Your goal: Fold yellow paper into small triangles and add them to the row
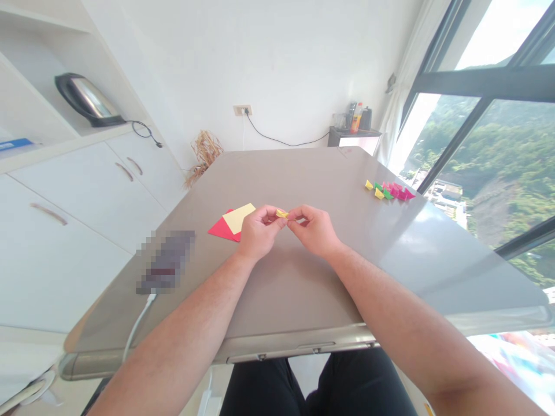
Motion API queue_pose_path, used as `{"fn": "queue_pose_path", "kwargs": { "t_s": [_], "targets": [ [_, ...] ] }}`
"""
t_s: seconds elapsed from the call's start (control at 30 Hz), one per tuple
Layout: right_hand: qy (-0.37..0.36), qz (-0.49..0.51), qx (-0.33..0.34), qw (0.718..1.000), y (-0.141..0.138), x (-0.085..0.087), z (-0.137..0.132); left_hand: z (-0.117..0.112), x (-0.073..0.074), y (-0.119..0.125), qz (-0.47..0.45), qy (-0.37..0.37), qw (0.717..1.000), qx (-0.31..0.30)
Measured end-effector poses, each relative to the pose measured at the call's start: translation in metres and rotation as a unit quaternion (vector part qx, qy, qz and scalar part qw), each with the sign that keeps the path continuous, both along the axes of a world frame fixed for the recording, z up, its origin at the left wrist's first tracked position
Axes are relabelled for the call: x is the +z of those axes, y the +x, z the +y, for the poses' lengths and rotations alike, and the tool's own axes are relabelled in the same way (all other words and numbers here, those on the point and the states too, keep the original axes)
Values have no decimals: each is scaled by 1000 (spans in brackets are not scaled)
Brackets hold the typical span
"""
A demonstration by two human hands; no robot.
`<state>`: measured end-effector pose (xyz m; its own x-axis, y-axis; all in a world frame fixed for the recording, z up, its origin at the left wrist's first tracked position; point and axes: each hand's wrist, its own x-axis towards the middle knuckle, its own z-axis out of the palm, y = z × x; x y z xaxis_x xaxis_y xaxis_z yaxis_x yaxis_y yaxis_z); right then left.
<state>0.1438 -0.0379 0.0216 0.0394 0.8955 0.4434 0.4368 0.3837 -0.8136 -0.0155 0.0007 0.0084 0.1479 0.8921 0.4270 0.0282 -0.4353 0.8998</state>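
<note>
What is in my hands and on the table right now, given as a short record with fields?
left hand: pinches one end of the yellow paper piece
right hand: pinches the other end
held above: table, near its middle
beside left hand: yellow sheet lying on a red sheet
far right of table: cluster of small folded pieces, yellow, green and pink
left near edge: blurred object with a white cable
shelf at left: kettle
</note>
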Motion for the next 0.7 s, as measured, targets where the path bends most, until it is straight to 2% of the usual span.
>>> {"fn": "queue_pose_path", "kwargs": {
  "t_s": [0.1,0.27,0.43,0.7],
  "targets": [
    [-9,-1,-14,1000,0,0,1,-1,2,-1,10,-4,1000,8],
    [12,-19,0,1000,-1,0,1,-2,4,-2,18,-35,999,-30],
    [11,-22,3,1000,-2,1,-1,1,0,-1,-11,-24,1000,-12],
    [-87,64,-23,994,-7,5,-4,-6,3,6,-52,-34,998,26]
  ]
}}
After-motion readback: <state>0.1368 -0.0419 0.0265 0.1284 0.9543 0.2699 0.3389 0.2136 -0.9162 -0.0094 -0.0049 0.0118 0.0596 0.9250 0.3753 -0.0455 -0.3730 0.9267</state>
